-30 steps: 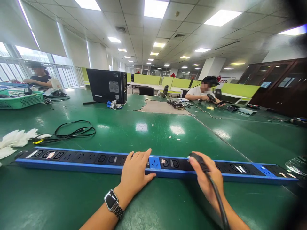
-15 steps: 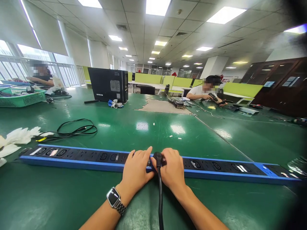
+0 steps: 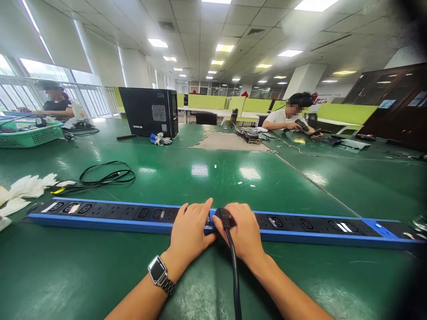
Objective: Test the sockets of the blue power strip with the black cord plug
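Note:
A long blue-and-black power strip (image 3: 290, 223) lies crosswise on the green table in front of me, its row of sockets facing up. My left hand (image 3: 189, 232) grips it near the middle, fingers over the top and thumb along the front side. Just right of that, my right hand (image 3: 244, 232) is closed on a black power plug (image 3: 223, 217) held against the strip's top. Whether its pins sit in a socket is hidden. The plug's thick cord (image 3: 236, 275) runs down toward me between my forearms.
Behind the strip on the left lie a looped black cable (image 3: 108, 173) and white gloves (image 3: 28, 186). Farther off stand a black computer case (image 3: 147, 113) and a green basket (image 3: 36, 135). One person (image 3: 290, 118) works at the far right, another (image 3: 55, 104) at the far left.
My right hand has carried the plug leftward and down onto the strip, beside my left hand. Over the last half second it stays there, the plug tilting slightly. My left hand has kept its place.

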Tool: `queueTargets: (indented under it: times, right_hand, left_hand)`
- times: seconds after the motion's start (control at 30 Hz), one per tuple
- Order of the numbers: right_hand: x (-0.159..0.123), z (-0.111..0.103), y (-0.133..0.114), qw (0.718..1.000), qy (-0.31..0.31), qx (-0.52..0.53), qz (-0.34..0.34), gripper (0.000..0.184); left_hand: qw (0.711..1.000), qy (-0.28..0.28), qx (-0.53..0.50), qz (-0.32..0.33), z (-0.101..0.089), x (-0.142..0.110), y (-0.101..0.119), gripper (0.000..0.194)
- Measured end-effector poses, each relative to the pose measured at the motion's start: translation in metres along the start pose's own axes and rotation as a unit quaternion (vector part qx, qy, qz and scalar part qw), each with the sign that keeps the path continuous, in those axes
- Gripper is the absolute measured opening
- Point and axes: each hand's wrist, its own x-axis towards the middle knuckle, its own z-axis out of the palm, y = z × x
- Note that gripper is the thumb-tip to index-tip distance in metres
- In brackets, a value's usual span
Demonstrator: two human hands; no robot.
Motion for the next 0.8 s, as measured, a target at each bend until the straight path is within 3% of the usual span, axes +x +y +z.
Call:
queueTargets:
  times: [0.2,0.6,0.8]
  right_hand:
    - [0.000,-0.006,0.007,1.000,-0.018,0.024,0.001,0.033]
    - [-0.009,-0.002,-0.005,0.994,-0.023,-0.101,-0.031,0.023]
    - [-0.022,-0.007,0.014,0.998,-0.031,-0.037,-0.031,0.052]
  left_hand:
    - [1.000,-0.001,0.001,0.001,-0.002,0.001,0.000,0.075]
    - [1.000,-0.001,-0.009,0.003,0.000,0.000,0.000,0.070]
    - [0.998,0.018,-0.042,0.039,-0.005,0.000,-0.001,0.069]
